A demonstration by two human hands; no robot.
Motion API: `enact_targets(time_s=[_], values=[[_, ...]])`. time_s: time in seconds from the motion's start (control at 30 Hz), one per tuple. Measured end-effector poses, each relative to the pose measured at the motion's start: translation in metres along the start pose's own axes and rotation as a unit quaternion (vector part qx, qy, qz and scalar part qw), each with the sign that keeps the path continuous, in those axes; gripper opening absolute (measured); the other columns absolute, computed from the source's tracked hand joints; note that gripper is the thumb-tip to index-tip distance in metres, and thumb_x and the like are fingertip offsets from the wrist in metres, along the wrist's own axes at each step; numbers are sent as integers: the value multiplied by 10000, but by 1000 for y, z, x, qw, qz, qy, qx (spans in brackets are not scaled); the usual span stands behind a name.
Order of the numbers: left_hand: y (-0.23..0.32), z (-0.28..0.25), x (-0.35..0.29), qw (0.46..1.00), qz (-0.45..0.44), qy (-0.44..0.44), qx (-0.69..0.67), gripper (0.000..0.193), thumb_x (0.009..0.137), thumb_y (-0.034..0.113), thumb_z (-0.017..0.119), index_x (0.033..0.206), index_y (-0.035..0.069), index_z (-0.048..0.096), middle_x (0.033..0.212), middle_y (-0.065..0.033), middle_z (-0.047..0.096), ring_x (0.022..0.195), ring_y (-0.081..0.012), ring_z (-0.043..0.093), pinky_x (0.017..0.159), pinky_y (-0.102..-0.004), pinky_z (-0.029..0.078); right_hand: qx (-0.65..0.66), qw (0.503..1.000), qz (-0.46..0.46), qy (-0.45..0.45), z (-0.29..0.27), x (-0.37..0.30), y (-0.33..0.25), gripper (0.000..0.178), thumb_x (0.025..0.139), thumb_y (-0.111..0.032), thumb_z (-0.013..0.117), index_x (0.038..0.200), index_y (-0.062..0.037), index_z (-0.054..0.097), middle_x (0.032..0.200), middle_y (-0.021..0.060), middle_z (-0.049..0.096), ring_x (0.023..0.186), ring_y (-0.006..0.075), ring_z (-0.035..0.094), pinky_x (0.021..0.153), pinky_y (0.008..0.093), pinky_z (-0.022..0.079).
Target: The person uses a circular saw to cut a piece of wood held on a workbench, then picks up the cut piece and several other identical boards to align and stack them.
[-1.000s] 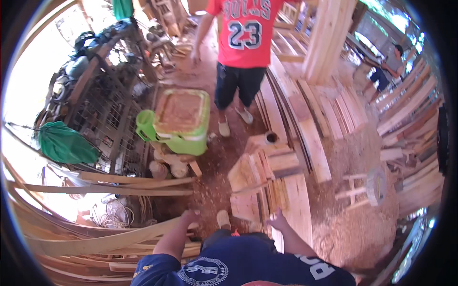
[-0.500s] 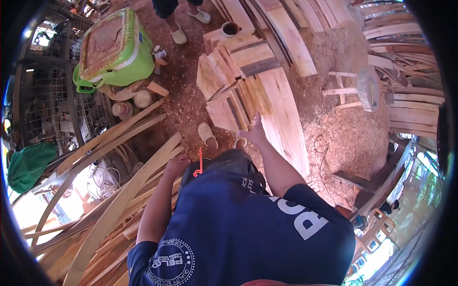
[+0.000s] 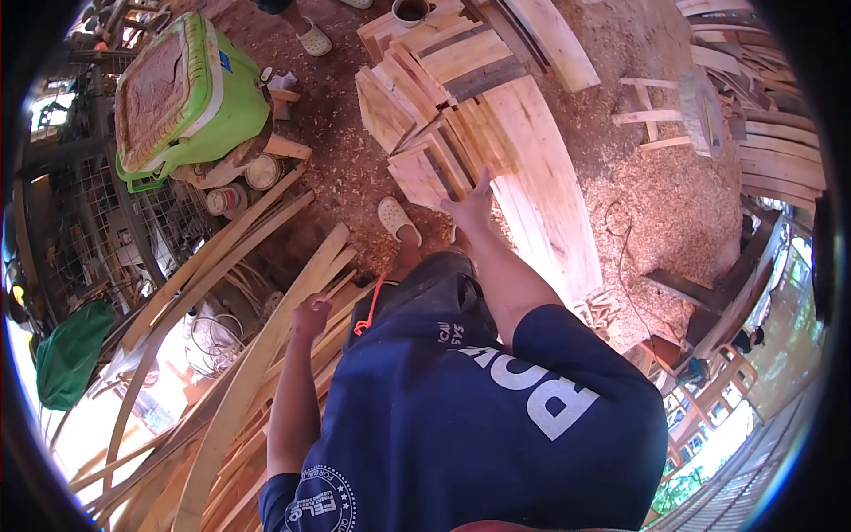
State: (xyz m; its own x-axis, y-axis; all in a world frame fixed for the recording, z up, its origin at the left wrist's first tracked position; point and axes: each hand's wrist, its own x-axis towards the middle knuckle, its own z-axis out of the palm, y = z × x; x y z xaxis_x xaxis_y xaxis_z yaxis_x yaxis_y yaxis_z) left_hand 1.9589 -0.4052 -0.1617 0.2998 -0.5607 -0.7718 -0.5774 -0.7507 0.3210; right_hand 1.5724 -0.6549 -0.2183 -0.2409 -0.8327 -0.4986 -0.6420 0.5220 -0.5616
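Note:
My right hand (image 3: 471, 207) reaches over the near end of a stack of cut wooden pieces (image 3: 427, 177), thumb and forefinger spread. It meets the stack's near edge in the picture; whether it presses on the wood I cannot tell. Beside it on the right runs a long, wide pale board (image 3: 554, 204). My left hand (image 3: 310, 316) is at my left side, its fingers curled closed, above a heap of long wooden strips (image 3: 257, 355). What it holds, if anything, is hidden.
A green cooler box (image 3: 222, 102) with a worn brown lid stands far left, with cans (image 3: 263, 172) beneath. A dark cup (image 3: 410, 11) sits on the far wood. A small stool (image 3: 700, 115) lies right, by wood shavings (image 3: 674, 239). Another person's shoe (image 3: 315, 40) shows at the top.
The view has shifted, and the wood stack and cooler sit higher in the picture. My right hand stays by the stack's near end. My left hand remains closed at my side.

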Motion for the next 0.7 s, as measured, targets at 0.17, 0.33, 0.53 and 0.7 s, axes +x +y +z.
enact_targets(time_s=[0.17, 0.33, 0.53, 0.7], values=[[9, 5, 2, 1000, 18, -16, 11, 450, 912, 376, 733, 1234, 61, 720, 1140, -197, 758, 1097, -320, 732, 962, -418, 562, 0, 999, 44, 7, 3, -6, -6, 1335, 638, -306, 942, 1638, -103, 81, 1511, 321, 376, 1397, 454, 446, 1160, 443, 425], [34, -6, 7, 999, 38, -28, 0, 429, 923, 359, 721, 1224, 53, 719, 1137, -201, 757, 1097, -310, 732, 959, -409, 563, -212, 977, 10, 3, 15, -23, -33, 1295, 655, -358, 930, 1648, -133, 131, 1505, 299, 386, 1391, 470, 443, 1143, 577, 393], [47, -10, 3, 999, 19, 0, -33, 365, 951, 298, 716, 1216, 46, 717, 1124, -173, 767, 1091, -264, 736, 955, -374, 559, -164, 983, -42, -70, 25, 26, -88, 1298, 671, -378, 921, 1659, -144, 111, 1536, 291, 358, 1435, 494, 371, 1145, 613, 370], [4, 19, -2, 992, -2, 16, -125, 407, 916, 356, 734, 1207, 71, 728, 1078, -185, 770, 1054, -268, 748, 913, -377, 573, -226, 966, -95, -84, 41, 33, -78, 1329, 653, -363, 928, 1643, -79, 86, 1496, 300, 379, 1398, 506, 390, 1138, 584, 392]])
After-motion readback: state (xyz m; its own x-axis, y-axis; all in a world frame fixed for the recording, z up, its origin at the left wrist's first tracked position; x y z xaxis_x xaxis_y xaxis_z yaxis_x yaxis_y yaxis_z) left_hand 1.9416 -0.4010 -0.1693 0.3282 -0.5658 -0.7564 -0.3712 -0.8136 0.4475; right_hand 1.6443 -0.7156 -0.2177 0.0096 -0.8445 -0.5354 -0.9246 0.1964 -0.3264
